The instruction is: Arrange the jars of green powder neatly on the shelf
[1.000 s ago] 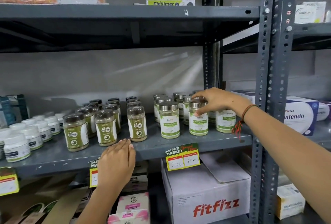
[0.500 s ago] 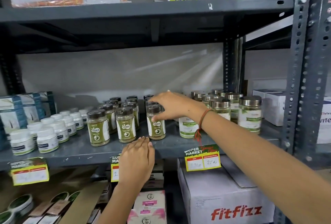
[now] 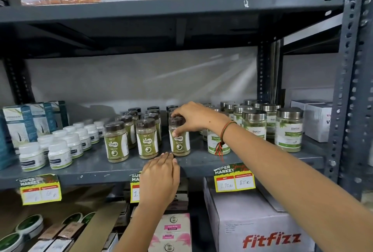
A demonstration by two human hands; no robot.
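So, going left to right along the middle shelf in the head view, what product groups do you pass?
Teal boxes → white bottles → dark-lidded Gaska jars, the right hand gripping the rightmost front one → silver-lidded jars → white boxes.

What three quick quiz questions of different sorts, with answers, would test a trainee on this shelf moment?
1. True or false: the right hand grips the front dark-lidded jar at its lid.
2. Where does the left hand rest? A) on a white bottle B) on the shelf edge C) on the Fitfizz box
3. Fill in: the steel-lidded jars stand to the ___ of the held jar.

Key: 1 true; 2 B; 3 right.
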